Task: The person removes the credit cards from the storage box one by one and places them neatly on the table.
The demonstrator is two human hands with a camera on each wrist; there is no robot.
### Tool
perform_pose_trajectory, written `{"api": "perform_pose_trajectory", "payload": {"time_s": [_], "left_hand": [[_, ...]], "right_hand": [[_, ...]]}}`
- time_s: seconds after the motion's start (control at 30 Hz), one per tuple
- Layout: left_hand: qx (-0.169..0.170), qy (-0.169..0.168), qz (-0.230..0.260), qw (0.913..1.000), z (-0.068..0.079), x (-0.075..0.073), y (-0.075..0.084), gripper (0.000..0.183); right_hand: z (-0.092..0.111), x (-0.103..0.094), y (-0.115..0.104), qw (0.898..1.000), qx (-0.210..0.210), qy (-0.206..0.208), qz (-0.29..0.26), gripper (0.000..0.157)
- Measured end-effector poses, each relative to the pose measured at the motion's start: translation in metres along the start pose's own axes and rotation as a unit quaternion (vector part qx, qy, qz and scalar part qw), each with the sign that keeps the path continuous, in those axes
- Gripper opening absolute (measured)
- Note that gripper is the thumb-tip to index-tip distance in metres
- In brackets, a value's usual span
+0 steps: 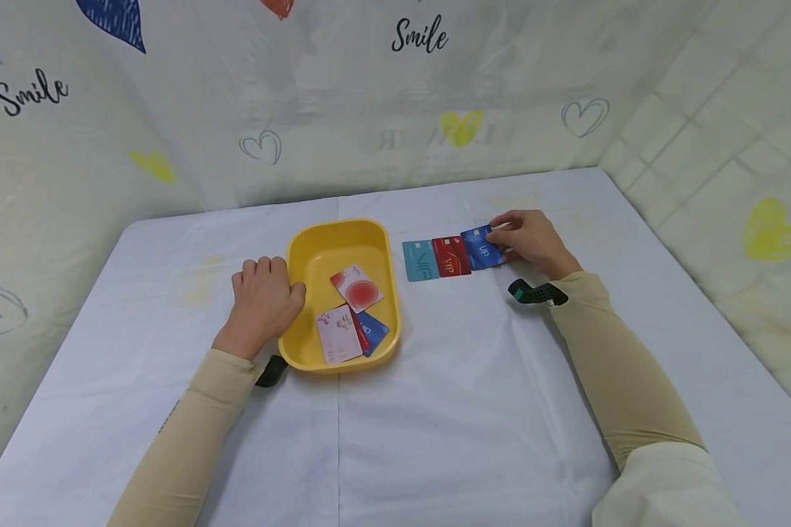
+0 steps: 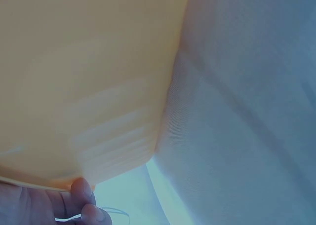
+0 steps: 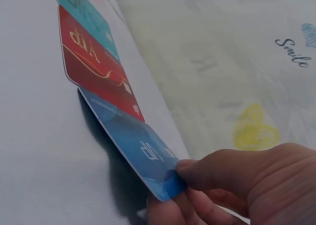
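Between thumb and fingers, my right hand (image 1: 529,240) pinches the right edge of a blue VIP card (image 3: 140,146). That edge is tilted up off the table, with a shadow beneath, while the card's far end sits beside a red VIP card (image 3: 96,62). Left of the red one lies a teal VIP card (image 1: 420,261), making a row. My left hand (image 1: 261,304) grips the left rim of a yellow tray (image 1: 303,355); its fingertips show at the rim in the left wrist view. Inside the tray are a white card with a red circle (image 1: 361,293) and a pale pink card (image 1: 339,335).
Partly under the pale pink card in the tray lie another red card (image 1: 362,333) and another blue card (image 1: 374,331). A white cloth (image 1: 448,410) covers the table. A printed curtain (image 1: 343,88) hangs along the table's back edge and right side.
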State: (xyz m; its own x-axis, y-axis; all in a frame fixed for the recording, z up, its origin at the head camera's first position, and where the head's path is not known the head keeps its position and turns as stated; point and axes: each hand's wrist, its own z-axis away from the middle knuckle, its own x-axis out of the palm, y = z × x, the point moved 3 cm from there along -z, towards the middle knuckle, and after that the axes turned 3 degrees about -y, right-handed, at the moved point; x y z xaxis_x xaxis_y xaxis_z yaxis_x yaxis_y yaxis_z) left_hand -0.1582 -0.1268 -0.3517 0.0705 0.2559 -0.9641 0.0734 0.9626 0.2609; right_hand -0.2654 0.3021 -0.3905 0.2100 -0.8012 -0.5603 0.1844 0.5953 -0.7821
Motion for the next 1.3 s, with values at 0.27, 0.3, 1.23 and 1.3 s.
{"api": "perform_pose_trajectory", "payload": {"time_s": [0.27,0.3,1.23,1.3], "left_hand": [[0.004,0.002,0.002,1.0000,-0.0009,-0.0006,0.0019,0.032],[0.003,0.001,0.001,1.0000,-0.0008,-0.0009,0.0021,0.032],[-0.004,-0.001,-0.003,1.0000,0.0016,-0.0013,0.0003,0.034],[-0.004,-0.002,-0.003,1.0000,0.0017,-0.0014,-0.0001,0.034]], "right_hand": [[0.0025,-0.0019,-0.0028,1.000,0.006,0.006,0.023,0.051],[0.0030,-0.0020,-0.0030,1.000,0.006,0.006,0.026,0.051],[0.0076,-0.0057,-0.0055,0.997,0.004,-0.016,0.076,0.051],[0.0071,-0.0065,-0.0045,0.997,0.008,-0.010,0.077,0.049]]}}
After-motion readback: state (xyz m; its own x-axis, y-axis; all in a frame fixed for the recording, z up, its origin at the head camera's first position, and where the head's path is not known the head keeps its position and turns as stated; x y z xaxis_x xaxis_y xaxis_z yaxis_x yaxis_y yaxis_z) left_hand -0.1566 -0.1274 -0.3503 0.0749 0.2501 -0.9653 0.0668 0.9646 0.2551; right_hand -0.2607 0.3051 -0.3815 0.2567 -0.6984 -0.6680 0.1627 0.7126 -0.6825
